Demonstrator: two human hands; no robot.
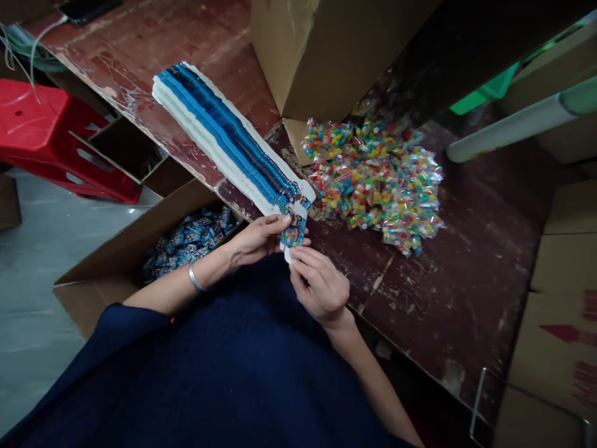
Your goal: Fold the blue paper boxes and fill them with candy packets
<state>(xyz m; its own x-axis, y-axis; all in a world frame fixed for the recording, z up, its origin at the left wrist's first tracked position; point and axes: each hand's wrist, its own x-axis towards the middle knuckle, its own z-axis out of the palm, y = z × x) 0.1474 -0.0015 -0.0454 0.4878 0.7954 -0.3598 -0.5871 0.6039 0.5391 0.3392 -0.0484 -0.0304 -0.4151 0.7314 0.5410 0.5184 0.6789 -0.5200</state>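
Observation:
My left hand (261, 239) is closed around a small printed candy box (293, 234), thumb on its front. At the box's lower end, my right hand (321, 280) pinches a white end flap (287, 254). Another white flap stands out at the upper end. Just beyond the box lies a long row of flat, overlapping blue and white cartons (228, 140). To the right of my hands is a heap of clear bags of colourful candies (373, 180). Whether the held box has anything inside cannot be seen.
Below the table edge at left, an open cardboard box (102, 261) holds many small blue boxes (191, 239). A red stool (51, 137) stands beyond it. A large carton (317, 56) sits at the back of the worn red table (420, 311). A pale pole (513, 127) and stacked cartons (559, 280) are at right.

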